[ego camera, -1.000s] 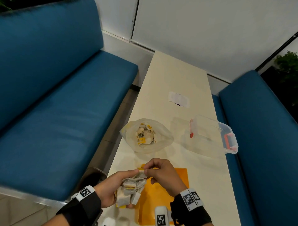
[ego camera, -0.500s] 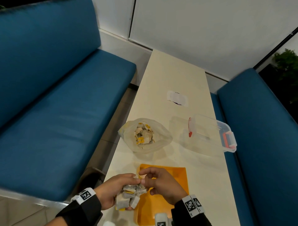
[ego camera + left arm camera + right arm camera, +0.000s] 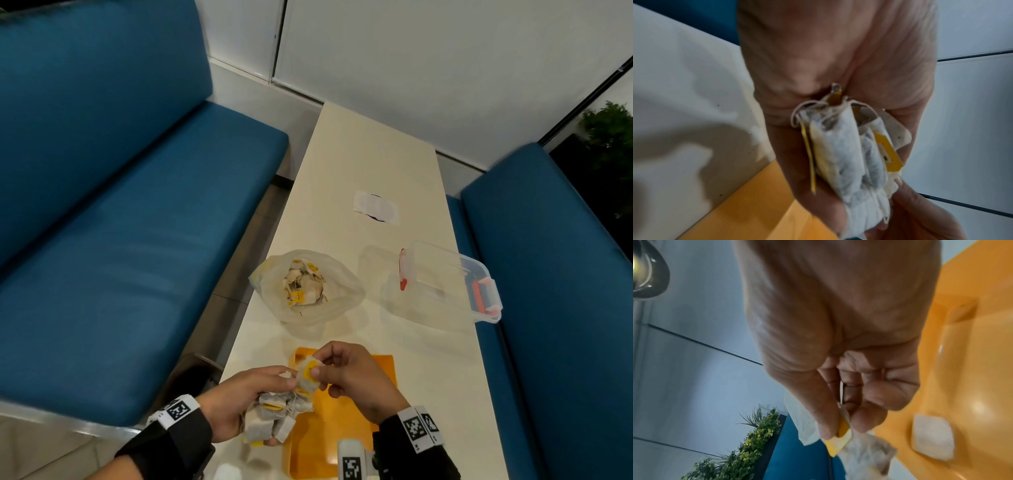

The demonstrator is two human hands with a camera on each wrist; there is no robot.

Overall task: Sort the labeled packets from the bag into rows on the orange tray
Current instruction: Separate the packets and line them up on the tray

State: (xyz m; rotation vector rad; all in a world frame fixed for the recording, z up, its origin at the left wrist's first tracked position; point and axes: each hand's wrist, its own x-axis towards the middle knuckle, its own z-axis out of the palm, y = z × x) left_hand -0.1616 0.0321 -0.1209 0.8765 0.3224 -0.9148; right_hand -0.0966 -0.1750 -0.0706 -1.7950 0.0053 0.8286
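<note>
- Head view: low in the frame, left hand (image 3: 236, 404) grips a bunch of packets (image 3: 274, 416); right hand (image 3: 356, 380) pinches one packet (image 3: 306, 375) over the orange tray (image 3: 342, 428). The bag (image 3: 305, 286) sits mid-frame on the surface (image 3: 359, 164).
- Left wrist view: fingers clamped round the bunch.
- Right wrist view: thumb and fingers (image 3: 869, 418) pinch its yellow label (image 3: 838, 446); one packet seems already placed. Likely separating; next, free it and lay it in row.

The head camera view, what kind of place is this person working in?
Probably a café or canteen booth, not a workshop. A long cream table runs between two blue padded bench seats, ending at a white panelled wall, with a potted plant behind the right-hand seat.
</note>
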